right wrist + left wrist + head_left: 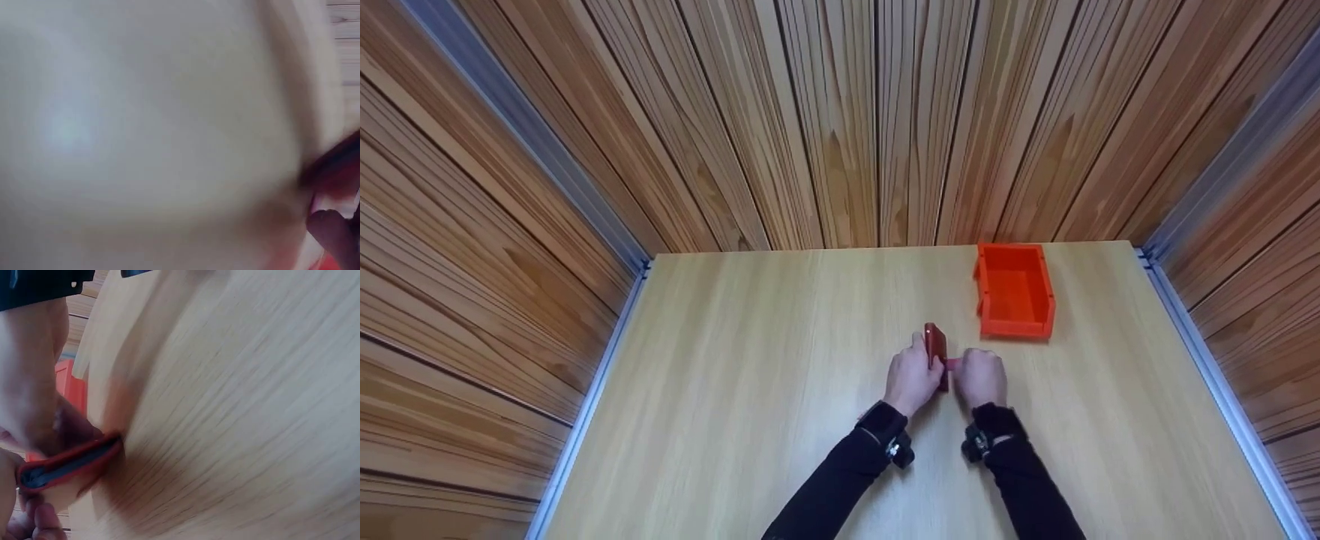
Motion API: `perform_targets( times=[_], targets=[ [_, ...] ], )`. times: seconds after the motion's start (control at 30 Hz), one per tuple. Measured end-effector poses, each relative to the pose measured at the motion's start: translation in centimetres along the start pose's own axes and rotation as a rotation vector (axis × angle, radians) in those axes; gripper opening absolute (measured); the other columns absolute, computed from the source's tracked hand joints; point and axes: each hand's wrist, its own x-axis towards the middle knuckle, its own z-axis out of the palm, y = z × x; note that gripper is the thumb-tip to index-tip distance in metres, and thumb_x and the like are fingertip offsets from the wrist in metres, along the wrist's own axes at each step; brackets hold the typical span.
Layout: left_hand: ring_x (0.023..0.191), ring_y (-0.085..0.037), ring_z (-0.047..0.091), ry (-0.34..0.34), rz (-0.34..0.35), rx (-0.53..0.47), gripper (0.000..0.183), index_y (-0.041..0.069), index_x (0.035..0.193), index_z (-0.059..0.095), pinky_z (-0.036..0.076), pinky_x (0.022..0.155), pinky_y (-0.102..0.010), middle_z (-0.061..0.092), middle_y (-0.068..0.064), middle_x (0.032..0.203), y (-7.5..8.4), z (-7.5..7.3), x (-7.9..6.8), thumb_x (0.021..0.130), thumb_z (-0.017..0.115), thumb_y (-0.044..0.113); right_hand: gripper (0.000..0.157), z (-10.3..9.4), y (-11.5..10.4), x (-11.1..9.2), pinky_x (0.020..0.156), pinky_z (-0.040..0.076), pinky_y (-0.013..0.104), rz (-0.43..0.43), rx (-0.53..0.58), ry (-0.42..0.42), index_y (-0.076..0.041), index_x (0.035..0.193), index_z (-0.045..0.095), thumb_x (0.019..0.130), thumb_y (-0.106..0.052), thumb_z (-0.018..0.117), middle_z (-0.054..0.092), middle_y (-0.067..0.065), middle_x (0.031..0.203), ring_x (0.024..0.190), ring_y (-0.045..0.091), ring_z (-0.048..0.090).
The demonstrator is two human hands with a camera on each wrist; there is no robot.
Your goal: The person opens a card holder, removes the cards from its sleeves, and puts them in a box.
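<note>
Above the tabletop, my left hand point(913, 375) holds a red wallet point(936, 343) on edge. In the left wrist view the wallet point(76, 464) shows a red outside and a dark inner edge. My right hand point(981, 377) is just right of it, fingers curled, pinching a flat pinkish-red piece point(952, 364) that reaches to the wallet's side. Whether this piece is a card or part of the wallet I cannot tell. The right wrist view catches only the wallet point(337, 163) and some fingers at its right edge, blurred.
An orange-red open bin point(1016, 292) stands at the back right of the light wooden table point(750, 375), beyond my right hand. Wood-plank walls point(847, 127) with metal corner rails point(585, 210) enclose the table at the back and both sides.
</note>
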Motion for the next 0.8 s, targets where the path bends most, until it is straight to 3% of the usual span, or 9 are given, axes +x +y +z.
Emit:
perform_targets(
  times=[0.1,0.23,0.8],
  targets=[
    [0.072,-0.020,0.072,-0.027,-0.027,-0.017,0.028,0.001,0.116,0.056,0.054,0.057,-0.025,0.073,-0.012,0.088,-0.1,-0.1,-0.1,0.097,0.067,0.019,0.016,-0.4,0.7,0.0,0.060,0.051,0.057,0.049,-0.023,-0.024,0.005,0.066,0.068,0.081,0.006,0.066,0.068,0.023,0.066,0.065,0.046,0.067],
    [0.071,-0.021,0.072,-0.008,-0.025,-0.010,0.026,0.001,0.113,0.055,0.053,0.056,-0.026,0.073,-0.012,0.085,-0.3,-0.2,0.0,0.097,0.067,0.019,0.016,-0.4,0.9,0.2,0.061,0.051,0.056,0.001,-0.021,-0.064,0.004,0.068,0.069,0.083,0.003,0.067,0.069,0.023,0.067,0.066,0.046,0.067],
    [0.076,-0.021,0.073,-0.022,-0.048,-0.011,0.025,0.002,0.116,0.054,0.055,0.061,-0.025,0.072,-0.011,0.087,-1.7,-0.6,-0.2,0.100,0.064,0.019,0.018,0.5,0.9,0.4,0.061,0.051,0.058,0.013,-0.018,-0.046,0.003,0.063,0.066,0.081,0.002,0.070,0.068,0.023,0.064,0.064,0.047,0.066]
  ],
)
